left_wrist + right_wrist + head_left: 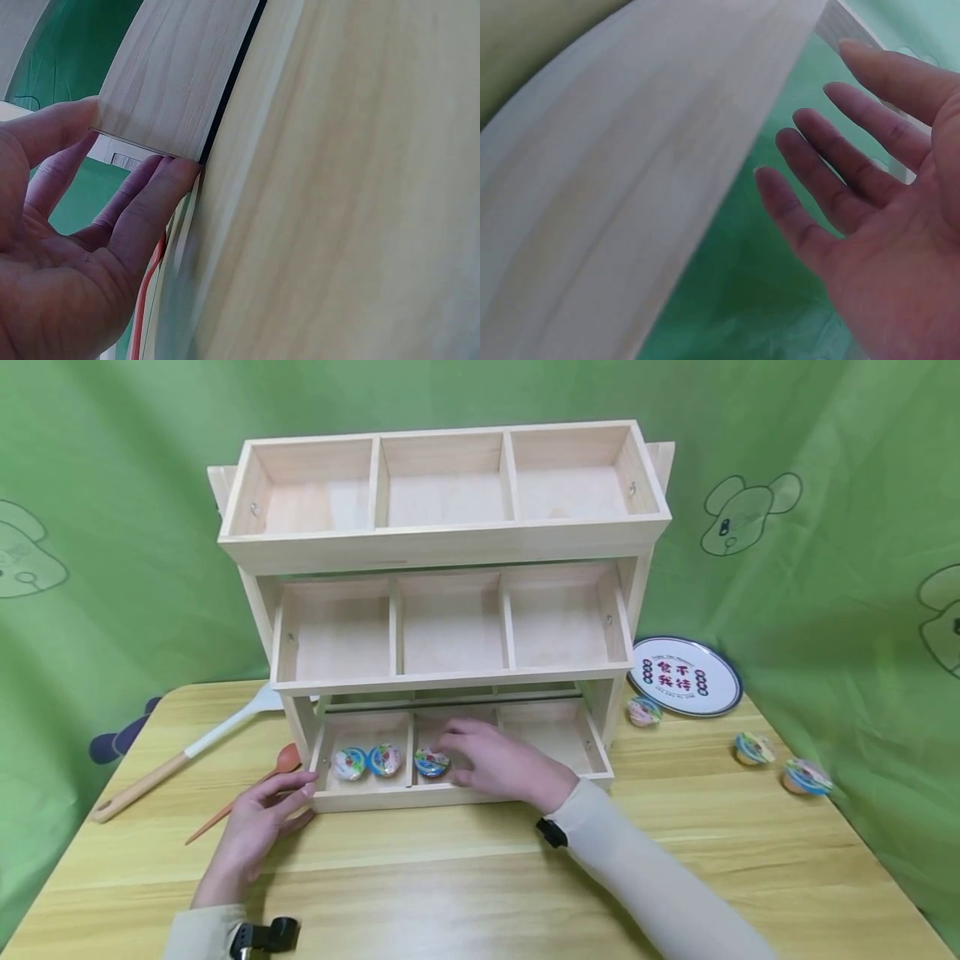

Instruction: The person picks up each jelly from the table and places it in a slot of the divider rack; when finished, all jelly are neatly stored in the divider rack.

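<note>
A three-tier wooden shelf rack (450, 681) stands on the table, each tier split into three compartments. My left hand (258, 818) holds the left front corner of its bottom tier; in the left wrist view its fingertips (184, 169) touch the end of the front board. Over the bottom middle compartment is my right hand (498, 760), its fingertips beside a blue-rimmed jelly cup (432, 762). The right wrist view shows that hand's fingers (855, 169) loosely bent with nothing between them. Two more jelly cups, one whitish (348, 764) and one blue-rimmed (385, 760), sit in the bottom left compartment.
Right of the rack, a jelly cup (643, 712) lies near a white plate (684, 681) with red characters. Two further cups, one yellowish (752, 749) and one purplish (806, 777), lie near the table's right edge. A white spatula (217, 735) and an orange spoon (285, 760) lie left.
</note>
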